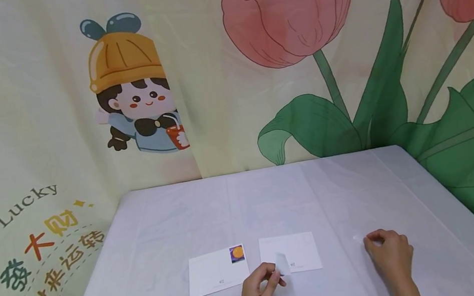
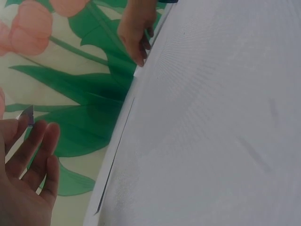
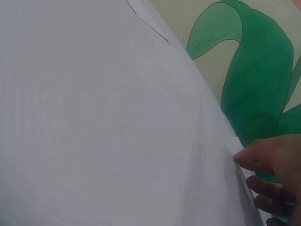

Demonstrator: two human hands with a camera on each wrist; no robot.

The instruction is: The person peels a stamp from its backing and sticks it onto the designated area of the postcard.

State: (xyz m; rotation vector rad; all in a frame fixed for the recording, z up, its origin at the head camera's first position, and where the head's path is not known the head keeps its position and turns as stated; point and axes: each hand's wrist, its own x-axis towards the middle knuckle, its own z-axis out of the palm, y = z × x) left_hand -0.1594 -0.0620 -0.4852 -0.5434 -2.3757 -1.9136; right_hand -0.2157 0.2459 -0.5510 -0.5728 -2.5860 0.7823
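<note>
My left hand (image 1: 257, 294) pinches a small stamp-sized sticker (image 1: 282, 264) between thumb and fingers, its pale side towards the head camera. It is held up over the front of a white card (image 1: 305, 252) with a small printed mark. A second white card (image 1: 211, 275) lies to the left, bearing a purple and orange stamp (image 1: 236, 253) at its upper right corner. Off to the right, my right hand (image 1: 390, 253) is low at the table, thumb and forefinger together on a small whitish piece (image 3: 236, 141). Most of that piece is hard to make out.
A white cloth covers the table (image 1: 174, 217), with faint creases. Behind it hangs a curtain (image 1: 211, 96) printed with tulips, a cartoon child and lettering. The table's far edge runs close to the curtain.
</note>
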